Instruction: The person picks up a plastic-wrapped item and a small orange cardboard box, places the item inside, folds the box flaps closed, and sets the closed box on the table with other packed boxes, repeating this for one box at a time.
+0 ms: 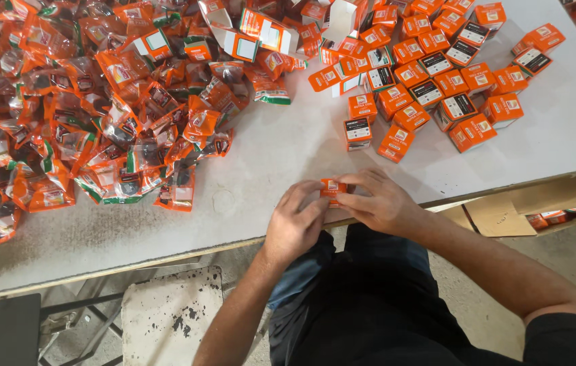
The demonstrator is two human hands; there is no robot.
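Both of my hands meet on a small orange carton (332,189) at the near edge of the grey table (267,149). My left hand (294,224) grips its left side with fingers curled over it. My right hand (376,200) covers its right side, thumb and fingers pinching it. Only the carton's top face shows between the fingers. A large heap of orange plastic pouches (84,108) lies to the left, and a spread of closed orange cartons (437,81) lies beyond my right hand.
Several open, unfolded cartons (261,34) sit at the back centre. A stained white stool (169,318) stands below the table edge to the left. Brown cardboard (498,213) and more cartons lie on a lower shelf at the right.
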